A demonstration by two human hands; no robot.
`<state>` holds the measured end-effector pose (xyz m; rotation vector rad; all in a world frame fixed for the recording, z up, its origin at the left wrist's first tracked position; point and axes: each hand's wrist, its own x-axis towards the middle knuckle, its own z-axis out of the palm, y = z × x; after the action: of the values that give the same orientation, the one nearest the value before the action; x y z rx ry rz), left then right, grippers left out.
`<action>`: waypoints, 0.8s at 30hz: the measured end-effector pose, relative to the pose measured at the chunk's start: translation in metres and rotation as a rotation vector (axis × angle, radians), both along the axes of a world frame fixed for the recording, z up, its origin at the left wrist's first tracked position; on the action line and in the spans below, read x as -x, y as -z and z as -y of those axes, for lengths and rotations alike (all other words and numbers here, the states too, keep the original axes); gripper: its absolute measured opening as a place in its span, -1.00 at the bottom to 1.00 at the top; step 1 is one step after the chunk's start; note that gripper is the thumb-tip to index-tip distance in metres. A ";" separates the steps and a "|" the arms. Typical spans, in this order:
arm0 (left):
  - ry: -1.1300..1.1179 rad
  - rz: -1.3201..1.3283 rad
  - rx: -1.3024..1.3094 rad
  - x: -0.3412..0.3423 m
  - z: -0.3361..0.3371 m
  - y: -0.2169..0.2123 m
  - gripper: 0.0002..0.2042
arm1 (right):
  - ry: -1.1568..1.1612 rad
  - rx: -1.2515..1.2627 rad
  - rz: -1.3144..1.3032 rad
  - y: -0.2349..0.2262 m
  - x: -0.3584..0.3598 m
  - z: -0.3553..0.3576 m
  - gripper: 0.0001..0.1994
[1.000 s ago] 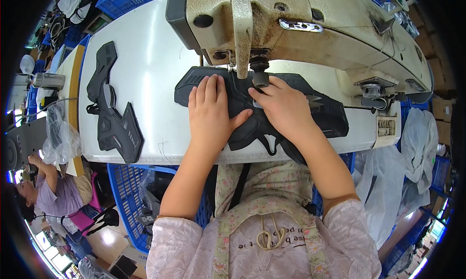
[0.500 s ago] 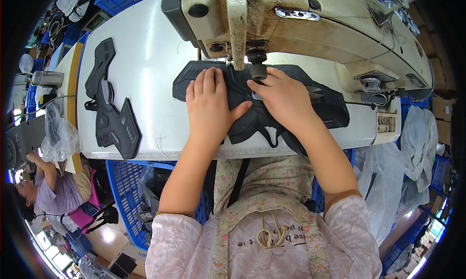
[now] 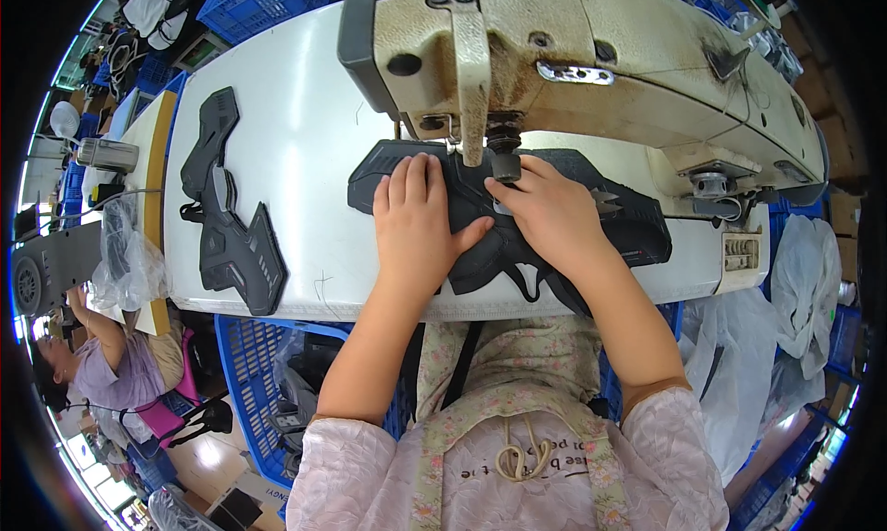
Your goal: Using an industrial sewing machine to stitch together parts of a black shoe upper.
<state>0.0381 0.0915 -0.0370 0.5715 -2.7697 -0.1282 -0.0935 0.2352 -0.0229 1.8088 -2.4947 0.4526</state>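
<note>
A black, many-angled padded piece with a strap loop lies under the needle area of the sewing machine. On its left part my left hand rests flat, thumb spread toward the middle. My right hand is bent over the piece just right of the presser area, thumb and forefinger close to the dark round knob. Two pointed metal blades, looking like thread snips, stick out from beneath that hand's outer side. The machine head hides the needle and some right fingertips.
A similar black piece lies on the white table at left. Below the table edge stands a blue crate with dark parts. Clear plastic bags hang at right. Another person sits at far left.
The whole view has shifted slightly, so everything appears lower and a bit to the right. Both hands stay in nearly the same places on the black piece.
</note>
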 end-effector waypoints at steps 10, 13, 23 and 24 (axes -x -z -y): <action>0.028 -0.078 -0.039 0.001 0.001 0.001 -0.14 | -0.013 0.052 0.014 0.003 -0.001 -0.001 -0.68; 0.030 -0.065 -0.035 0.000 0.002 -0.001 -0.13 | -0.011 0.050 -0.012 0.003 -0.001 0.000 -0.68; 0.064 -0.051 -0.077 -0.001 0.010 -0.002 -0.14 | 0.004 0.040 -0.042 0.000 -0.007 0.002 -0.65; 0.069 -0.038 -0.094 -0.002 0.011 -0.002 -0.14 | 0.008 0.033 -0.032 0.000 -0.008 0.002 -0.65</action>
<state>0.0400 0.0808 -0.0352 0.4908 -2.7586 -0.2837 -0.0852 0.2333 -0.0225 1.7791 -2.4576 0.4581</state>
